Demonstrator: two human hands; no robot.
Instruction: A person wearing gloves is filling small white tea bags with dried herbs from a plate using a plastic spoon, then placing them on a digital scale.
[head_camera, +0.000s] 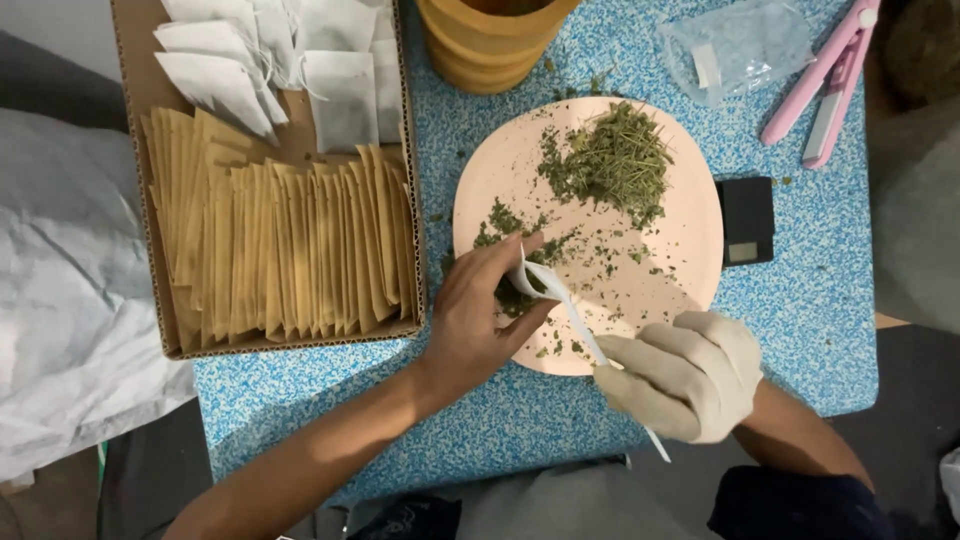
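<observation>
A pale pink plate (680, 230) lies on a blue speckled mat and carries a heap of dried green herbs (612, 158). My left hand (472, 320), bare, rests at the plate's near left edge and pinches a small white filter bag (528, 278) open over loose herbs. My right hand (688, 372), in a cream glove, holds a white plastic spoon (578, 320) whose bowl reaches into the bag's mouth. The spoon's handle sticks out below the glove.
A cardboard tray (412, 190) on the left holds several tan paper envelopes (280, 250) and white filter bags (300, 70). A wooden mortar (490, 40) stands at the back. A small black scale (748, 220), a clear plastic pouch (735, 45) and a pink heat sealer (830, 85) sit to the right.
</observation>
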